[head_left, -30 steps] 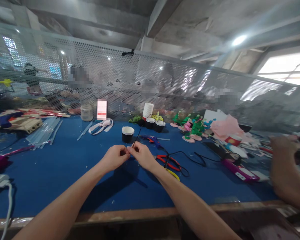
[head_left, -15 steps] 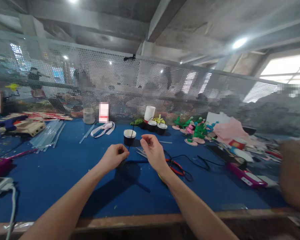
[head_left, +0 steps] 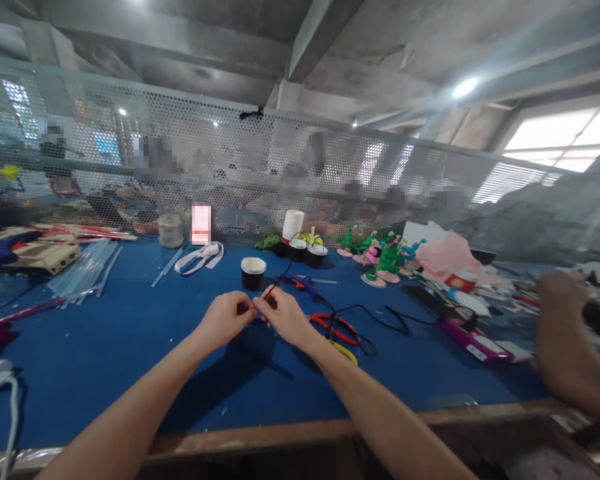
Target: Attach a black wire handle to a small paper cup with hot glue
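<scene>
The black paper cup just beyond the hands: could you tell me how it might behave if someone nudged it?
The black paper cup stands upright and apart from the hands, on the blue table. It looks like thin paper, so it is probably light and would slide or tip easily. Its mouth is open, so squeezing would likely dent it.

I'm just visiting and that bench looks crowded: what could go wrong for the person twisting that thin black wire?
The black wire is pinched between the left hand and right hand; its free end points up and away and could jab a finger. The black cup stands just behind the hands, so a sweep of the wire might tip it. The red pliers and a black cord lie by the right wrist and might snag.
</scene>
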The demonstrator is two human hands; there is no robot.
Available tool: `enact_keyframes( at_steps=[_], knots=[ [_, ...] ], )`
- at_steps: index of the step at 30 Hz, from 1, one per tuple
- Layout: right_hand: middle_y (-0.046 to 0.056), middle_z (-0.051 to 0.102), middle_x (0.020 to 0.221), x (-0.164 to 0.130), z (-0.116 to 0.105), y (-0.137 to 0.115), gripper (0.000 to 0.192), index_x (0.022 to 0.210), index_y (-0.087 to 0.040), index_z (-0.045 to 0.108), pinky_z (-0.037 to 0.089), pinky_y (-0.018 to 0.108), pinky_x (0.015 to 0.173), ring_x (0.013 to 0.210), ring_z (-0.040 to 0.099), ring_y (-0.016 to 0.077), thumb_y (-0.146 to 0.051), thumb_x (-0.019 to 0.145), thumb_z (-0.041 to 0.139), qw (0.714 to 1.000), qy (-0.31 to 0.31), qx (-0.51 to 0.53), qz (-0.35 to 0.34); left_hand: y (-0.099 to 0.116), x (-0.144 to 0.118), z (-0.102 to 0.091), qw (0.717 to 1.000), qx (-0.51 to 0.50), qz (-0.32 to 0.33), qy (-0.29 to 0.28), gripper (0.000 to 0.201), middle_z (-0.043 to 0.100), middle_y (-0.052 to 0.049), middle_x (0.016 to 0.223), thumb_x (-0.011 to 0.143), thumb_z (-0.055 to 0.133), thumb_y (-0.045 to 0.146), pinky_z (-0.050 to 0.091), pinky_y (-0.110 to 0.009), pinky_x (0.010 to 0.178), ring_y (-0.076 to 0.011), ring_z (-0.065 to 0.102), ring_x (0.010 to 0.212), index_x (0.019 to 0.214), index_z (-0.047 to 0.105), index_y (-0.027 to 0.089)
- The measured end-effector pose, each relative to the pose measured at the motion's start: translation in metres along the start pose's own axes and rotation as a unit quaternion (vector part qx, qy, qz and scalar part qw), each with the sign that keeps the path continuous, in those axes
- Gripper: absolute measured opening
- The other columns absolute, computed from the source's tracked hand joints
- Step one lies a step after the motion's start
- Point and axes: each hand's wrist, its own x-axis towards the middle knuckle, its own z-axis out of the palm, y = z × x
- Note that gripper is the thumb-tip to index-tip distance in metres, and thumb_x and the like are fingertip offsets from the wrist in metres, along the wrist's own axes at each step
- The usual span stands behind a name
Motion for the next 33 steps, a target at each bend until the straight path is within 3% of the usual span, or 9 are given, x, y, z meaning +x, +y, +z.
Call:
enact_keyframes(
  at_steps=[7,14,24,28,31,33],
  knots=[
    [-0.004,0.046,0.048,0.0008,0.003,0.0049,0.02,0.063,-0.018,0.042,0.038,0.021,0.04,0.041,0.045,0.0091,-0.035,0.073,0.046,0.999,0.035,-0.022,-0.009,0.001,-0.0013,0.0024,0.997,0.057,0.038,0.042,0.013,0.051,0.0,0.056,0.067,0.044,0.023,0.03,-0.022,0.05,-0.0113,0.044,0.053,0.058,0.049,0.015],
    [-0.005,0.046,0.054,0.003,-0.0025,0.0035,0.021,0.071,-0.018,0.042,0.039,0.02,0.04,0.044,0.046,0.0081,-0.039,0.072,0.045,0.997,-0.045,0.07,0.003,-0.0013,0.0,-0.0005,0.999,-0.014,0.008,-0.028,0.013,0.051,0.002,0.053,0.065,0.045,0.023,0.03,-0.02,0.047,-0.0099,0.042,0.049,0.059,0.052,0.014],
    [-0.006,0.042,0.044,0.0011,-0.0002,0.0009,0.025,0.06,-0.018,0.042,0.034,0.02,0.039,0.039,0.041,0.0075,-0.039,0.072,0.047,0.999,0.04,-0.015,-0.009,0.0005,-0.0008,0.0012,0.998,0.047,0.025,0.026,0.012,0.053,-0.001,0.057,0.065,0.046,0.021,0.032,-0.022,0.05,-0.0118,0.046,0.054,0.059,0.052,0.014],
    [-0.006,0.045,0.048,0.0019,-0.001,0.0025,0.027,0.064,-0.018,0.042,0.036,0.019,0.038,0.04,0.042,0.007,-0.043,0.069,0.05,0.997,-0.013,0.07,0.016,0.0016,-0.0006,0.0004,0.999,0.039,0.032,0.007,0.012,0.053,0.0,0.057,0.065,0.045,0.021,0.031,-0.021,0.05,-0.011,0.045,0.053,0.058,0.053,0.014],
    [-0.005,0.049,0.055,0.0026,-0.0032,0.0043,0.027,0.068,-0.017,0.044,0.039,0.019,0.041,0.045,0.046,0.007,-0.042,0.067,0.053,0.99,-0.068,0.126,0.006,0.0002,-0.0009,-0.0003,0.999,-0.021,0.003,-0.028,0.018,0.048,0.003,0.05,0.066,0.046,0.028,0.028,-0.02,0.045,-0.0088,0.039,0.046,0.058,0.053,0.014],
    [-0.005,0.048,0.053,0.0027,-0.0045,0.005,0.026,0.067,-0.017,0.044,0.039,0.019,0.041,0.044,0.045,0.0065,-0.041,0.067,0.053,0.99,-0.072,0.124,0.007,-0.0012,-0.001,-0.001,0.998,-0.059,-0.008,-0.038,0.019,0.044,0.005,0.047,0.066,0.046,0.03,0.025,-0.02,0.042,-0.0074,0.035,0.043,0.059,0.053,0.014]
  ],
)
